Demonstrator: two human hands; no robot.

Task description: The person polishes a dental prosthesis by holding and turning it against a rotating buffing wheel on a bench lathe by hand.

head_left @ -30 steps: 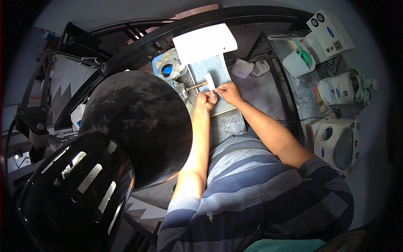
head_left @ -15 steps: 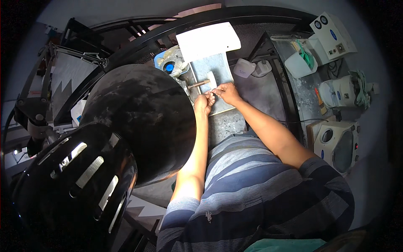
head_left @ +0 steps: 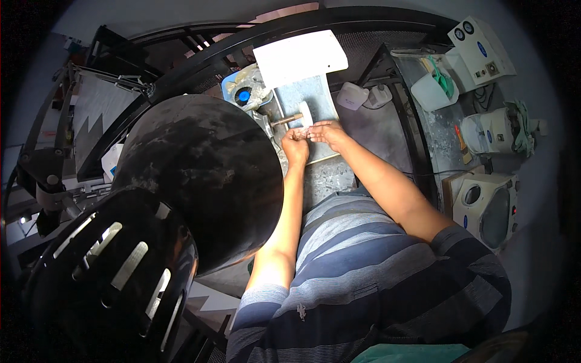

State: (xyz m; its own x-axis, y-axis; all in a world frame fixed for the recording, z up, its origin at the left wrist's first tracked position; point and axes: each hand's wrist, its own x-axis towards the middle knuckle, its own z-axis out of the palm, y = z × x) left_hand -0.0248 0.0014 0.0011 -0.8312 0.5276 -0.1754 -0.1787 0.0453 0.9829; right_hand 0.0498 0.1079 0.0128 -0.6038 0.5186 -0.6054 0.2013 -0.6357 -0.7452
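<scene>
Plainly, both hands meet in the lamplight at the near edge of the wheel (head_left: pixel 305 114). The left hand (head_left: pixel 295 142) is narrow, its fingers curled in toward the other's. The right hand (head_left: pixel 328 133) comes from the opposite side with its fingers drawn close together and pointing left. Their fingertips come together right by the wheel's lower end — whether they pinch something small, or touch the wheel itself, I cannot tell.

The wheel is white and sits at the right end of a brownish shaft (head_left: pixel 287 120), above the pale tray (head_left: pixel 322 97). A white hood (head_left: pixel 301 59) stands over the tray's far end. Left of the tray are a crumpled clear bag (head_left: pixel 260 91) and a round blue piece (head_left: pixel 244 95).

A big black lamp (head_left: pixel 200 181) fills much of the left side, hiding part of the bench. Two whitish jugs (head_left: pixel 352 97) stand beyond the tray on the right. Farther right — well apart from the hands — are a white tub (head_left: pixel 428 95) with green cloth (head_left: pixel 445 85) in it, a brush (head_left: pixel 462 144) and a dialled machine (head_left: pixel 475 51).
</scene>
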